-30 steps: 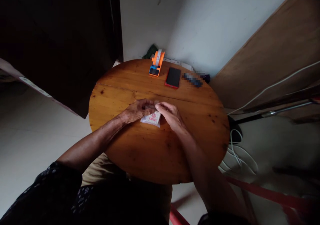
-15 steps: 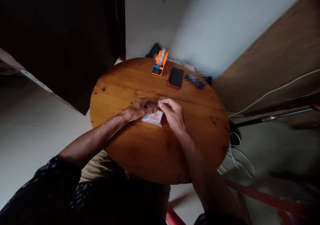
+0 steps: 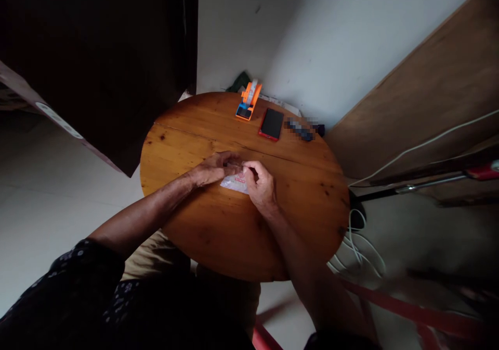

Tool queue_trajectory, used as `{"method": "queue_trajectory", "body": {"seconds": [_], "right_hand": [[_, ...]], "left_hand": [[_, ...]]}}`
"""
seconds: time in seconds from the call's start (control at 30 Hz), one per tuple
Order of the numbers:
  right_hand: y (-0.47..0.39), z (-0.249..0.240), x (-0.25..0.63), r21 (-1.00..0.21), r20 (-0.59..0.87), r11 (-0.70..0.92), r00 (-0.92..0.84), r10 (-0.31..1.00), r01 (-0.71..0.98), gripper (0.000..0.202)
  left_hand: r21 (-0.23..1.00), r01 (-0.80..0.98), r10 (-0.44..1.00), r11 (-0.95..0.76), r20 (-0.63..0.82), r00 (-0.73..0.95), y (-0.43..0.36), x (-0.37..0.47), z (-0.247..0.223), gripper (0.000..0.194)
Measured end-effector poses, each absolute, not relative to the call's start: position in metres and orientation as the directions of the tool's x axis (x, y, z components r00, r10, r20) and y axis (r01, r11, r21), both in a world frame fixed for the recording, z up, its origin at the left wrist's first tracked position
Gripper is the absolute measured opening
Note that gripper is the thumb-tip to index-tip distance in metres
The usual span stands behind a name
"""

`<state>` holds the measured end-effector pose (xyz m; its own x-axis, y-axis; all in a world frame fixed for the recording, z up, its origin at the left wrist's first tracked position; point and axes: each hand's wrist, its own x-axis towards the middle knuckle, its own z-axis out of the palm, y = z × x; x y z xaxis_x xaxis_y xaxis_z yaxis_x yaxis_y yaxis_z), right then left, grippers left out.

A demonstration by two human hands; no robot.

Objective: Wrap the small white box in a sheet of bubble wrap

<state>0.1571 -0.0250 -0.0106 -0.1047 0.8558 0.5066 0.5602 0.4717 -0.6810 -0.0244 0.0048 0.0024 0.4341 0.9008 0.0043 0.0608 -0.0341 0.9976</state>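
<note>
A small white packet (image 3: 233, 184) with red print, in clear plastic wrapping, lies on the round wooden table (image 3: 218, 236). My left hand (image 3: 215, 169) grips it from the left, thumb across its top and fingers curled behind. At the upper right edge of the packet, my right hand (image 3: 262, 186) is closed in a pinch, apparently on the plastic wrapping. The fingers of both hands hide part of the packet, and exactly what sits in the right fingertips is too small to make out.
Along the table's far side stand an orange and blue tape dispenser (image 3: 248, 101), a dark-screened phone with a red edge (image 3: 272, 124) and a blurred dark object (image 3: 300, 129). Beyond the table are a wall (image 3: 241, 33) and, at right, white cables (image 3: 356, 236).
My right hand has shifted slightly left and down, its fingers curled tighter over the packet's edge. My left hand keeps its place on the packet. The view has moved a little.
</note>
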Motion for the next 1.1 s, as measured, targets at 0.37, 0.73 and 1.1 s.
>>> {"method": "queue_trajectory", "body": {"seconds": [0.37,0.73,1.1], "right_hand": [[-0.031,0.003,0.165,-0.677,0.469,0.460,-0.146,0.871,0.575,0.022],[-0.040,0.022,0.175,-0.118,0.553,0.691,-0.531,0.642,0.713,0.023],[-0.041,0.022,0.169,-0.045,0.618,0.773,-0.590,0.519,0.633,0.015]], "left_hand": [[0.976,-0.116,0.866,0.184,-0.105,0.489,0.008,-0.027,0.001,0.046],[0.978,-0.099,0.850,0.181,-0.105,0.516,0.008,-0.030,0.004,0.035],[0.980,-0.096,0.855,0.172,-0.100,0.509,0.005,-0.030,0.011,0.032]]}}
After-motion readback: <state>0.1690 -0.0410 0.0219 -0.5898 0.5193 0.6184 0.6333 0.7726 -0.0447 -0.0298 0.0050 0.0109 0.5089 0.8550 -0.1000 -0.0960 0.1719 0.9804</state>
